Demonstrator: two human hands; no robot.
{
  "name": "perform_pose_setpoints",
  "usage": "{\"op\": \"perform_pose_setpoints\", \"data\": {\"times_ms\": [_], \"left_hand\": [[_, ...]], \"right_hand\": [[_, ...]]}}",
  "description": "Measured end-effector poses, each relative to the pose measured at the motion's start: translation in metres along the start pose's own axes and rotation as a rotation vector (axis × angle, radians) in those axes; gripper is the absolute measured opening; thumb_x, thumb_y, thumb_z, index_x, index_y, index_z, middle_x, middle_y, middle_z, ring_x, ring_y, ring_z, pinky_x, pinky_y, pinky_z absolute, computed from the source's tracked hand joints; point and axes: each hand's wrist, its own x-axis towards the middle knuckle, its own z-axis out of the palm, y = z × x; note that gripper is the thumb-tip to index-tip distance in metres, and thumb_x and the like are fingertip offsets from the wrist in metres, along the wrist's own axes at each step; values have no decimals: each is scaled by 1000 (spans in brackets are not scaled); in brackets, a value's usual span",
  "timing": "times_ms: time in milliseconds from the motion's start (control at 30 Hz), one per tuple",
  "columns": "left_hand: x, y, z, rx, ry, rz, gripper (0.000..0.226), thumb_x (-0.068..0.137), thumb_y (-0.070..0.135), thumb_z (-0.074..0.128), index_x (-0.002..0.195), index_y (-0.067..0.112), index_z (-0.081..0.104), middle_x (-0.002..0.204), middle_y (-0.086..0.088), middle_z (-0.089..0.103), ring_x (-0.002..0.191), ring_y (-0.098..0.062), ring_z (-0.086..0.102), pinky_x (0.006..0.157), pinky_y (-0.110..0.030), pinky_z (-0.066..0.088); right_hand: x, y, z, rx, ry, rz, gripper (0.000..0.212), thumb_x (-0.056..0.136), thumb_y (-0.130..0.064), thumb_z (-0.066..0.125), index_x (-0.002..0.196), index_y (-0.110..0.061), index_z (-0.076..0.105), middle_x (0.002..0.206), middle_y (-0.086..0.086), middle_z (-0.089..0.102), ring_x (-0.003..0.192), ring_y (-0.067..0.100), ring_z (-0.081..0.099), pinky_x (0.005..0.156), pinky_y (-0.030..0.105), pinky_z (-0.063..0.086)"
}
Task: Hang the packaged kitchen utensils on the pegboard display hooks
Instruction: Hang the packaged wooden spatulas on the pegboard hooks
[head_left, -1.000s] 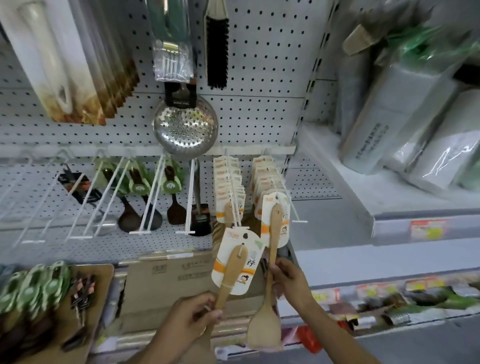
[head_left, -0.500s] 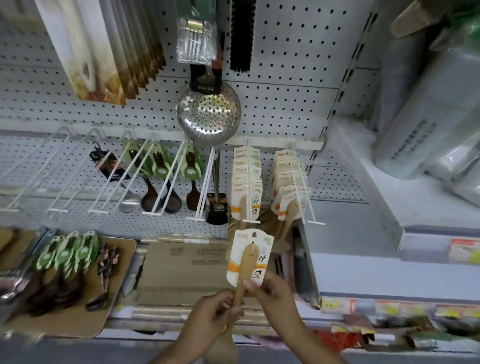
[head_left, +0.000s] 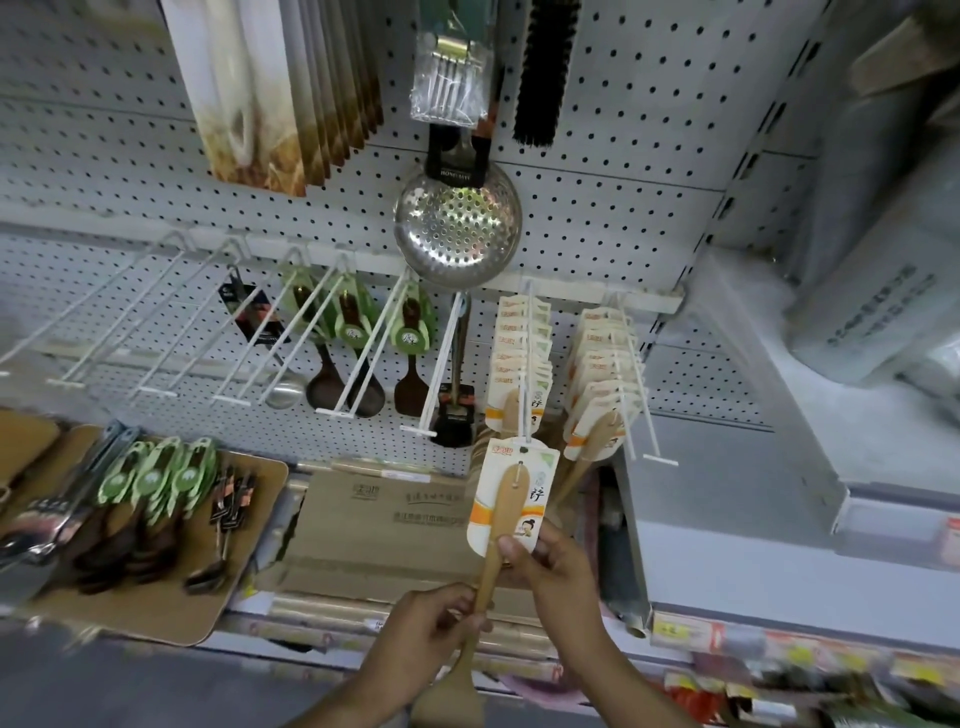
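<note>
I hold one packaged wooden spatula (head_left: 508, 501), a pale wood handle on a white and orange card. My left hand (head_left: 428, 636) grips the handle low down. My right hand (head_left: 553, 564) pinches the handle and the card's lower edge. The card's top sits at the tip of a white pegboard hook (head_left: 529, 364) that carries several identical carded spatulas (head_left: 517, 358). A second hook to the right carries another stack of carded spatulas (head_left: 597, 384). The spatula's blade hangs below my hands at the frame's bottom.
Left of these, white hooks (head_left: 358, 358) hold dark spoons on green cards, and several hooks (head_left: 119, 322) are bare. A steel skimmer (head_left: 457, 228) hangs above. A cardboard tray (head_left: 156, 530) of carded utensils and a cardboard box (head_left: 395, 525) lie on the shelf below. A grey shelf (head_left: 779, 447) juts out at right.
One second ago my right hand held a second spatula by the right hook; that spatula now hangs there. Both hands have come together on the remaining spatula and raised it to the left hook's tip.
</note>
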Motion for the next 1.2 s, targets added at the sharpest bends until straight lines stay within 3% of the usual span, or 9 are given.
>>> {"op": "perform_pose_setpoints", "data": {"times_ms": [267, 400, 500, 700, 833, 967, 1033, 1100, 1200], "left_hand": [[4, 3, 0, -36, 12, -6, 17, 91, 20, 69, 97, 35, 73, 88, 6, 78, 83, -22, 75, 80, -41, 61], [12, 3, -1, -6, 0, -3, 11, 88, 32, 68, 97, 37, 73, 89, 7, 77, 80, -23, 73, 78, -40, 60], [20, 4, -2, -14, 14, 1, 20, 82, 46, 64, 95, 33, 73, 89, 5, 76, 81, -20, 72, 79, -42, 59], [51, 11, -8, 16, 32, 37, 11, 91, 25, 66, 97, 32, 74, 86, 9, 75, 77, -5, 68, 77, -37, 57], [66, 15, -11, 19, 39, 32, 11, 90, 23, 67, 96, 30, 73, 88, 6, 75, 75, -3, 66, 75, -37, 56], [72, 12, -10, 71, 44, 31, 10, 91, 25, 67, 97, 32, 72, 89, 19, 73, 77, -2, 69, 75, -29, 55], [70, 11, -11, 145, 76, 22, 21, 91, 26, 68, 109, 37, 69, 94, 28, 71, 74, -1, 69, 77, -24, 54], [66, 6, -14, 222, 117, 15, 35, 93, 27, 67, 127, 33, 61, 112, 26, 68, 81, -1, 70, 83, -23, 55], [59, 0, -27, 351, 160, 53, 39, 95, 32, 63, 133, 38, 55, 129, 23, 60, 104, 3, 63, 91, -25, 54]], "right_hand": [[6, -2, 4, -31, 13, -25, 15, 90, -3, 65, 104, -5, 71, 97, 13, 76, 91, 39, 71, 79, 53, 59], [13, -5, 4, -4, 21, -4, 19, 90, 0, 63, 107, -6, 70, 98, 12, 76, 90, 31, 73, 73, 42, 60], [21, -9, 5, -15, 11, -10, 19, 91, 0, 63, 108, -7, 70, 98, 12, 76, 90, 30, 73, 73, 41, 60], [49, -23, 6, -61, 2, -59, 17, 92, -1, 62, 103, -9, 70, 96, 8, 77, 88, 24, 73, 70, 33, 60], [64, -27, 5, -78, 9, -76, 17, 92, -1, 61, 104, -9, 69, 95, 8, 77, 85, 20, 73, 67, 28, 59], [73, -18, 0, -112, 9, -53, 18, 91, -7, 66, 109, -9, 67, 98, 8, 77, 92, 26, 73, 73, 36, 61], [76, -8, -4, -195, 24, -29, 30, 86, -23, 74, 114, -18, 64, 105, 0, 75, 99, 19, 71, 82, 43, 59], [75, 1, -12, -338, 62, -23, 41, 83, -36, 76, 119, -26, 59, 105, -9, 73, 99, 7, 68, 86, 39, 57], [66, 5, -23, -468, 57, -59, 35, 87, -29, 72, 119, -23, 59, 106, -7, 68, 97, 4, 64, 82, 25, 54]]}}
